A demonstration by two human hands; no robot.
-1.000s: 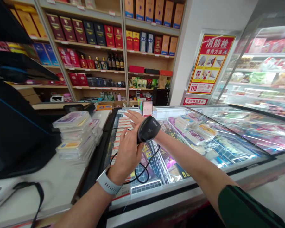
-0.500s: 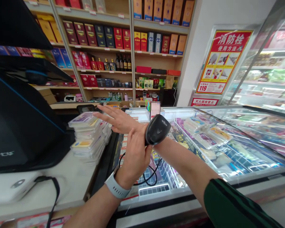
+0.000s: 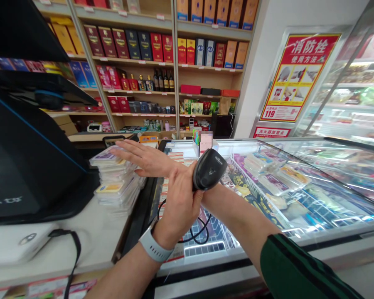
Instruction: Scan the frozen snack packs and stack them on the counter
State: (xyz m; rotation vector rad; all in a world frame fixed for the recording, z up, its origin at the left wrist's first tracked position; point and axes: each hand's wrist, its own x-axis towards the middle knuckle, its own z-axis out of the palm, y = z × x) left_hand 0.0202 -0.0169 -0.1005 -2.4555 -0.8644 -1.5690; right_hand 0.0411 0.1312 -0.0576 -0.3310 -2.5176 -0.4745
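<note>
Right hand (image 3: 148, 159) has swung to the pack stack (image 3: 115, 191) left of my grip, fingers straight, contact unclear; left hand (image 3: 181, 203) clasps scanner (image 3: 210, 170); packs likely light, slick: pinch edges

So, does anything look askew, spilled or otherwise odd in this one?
The stack of plastic packs on the counter looks askew: its edges don't line up. Also odd: the left hand, holding the scanner, crosses over the right forearm. No spill shows.
</note>
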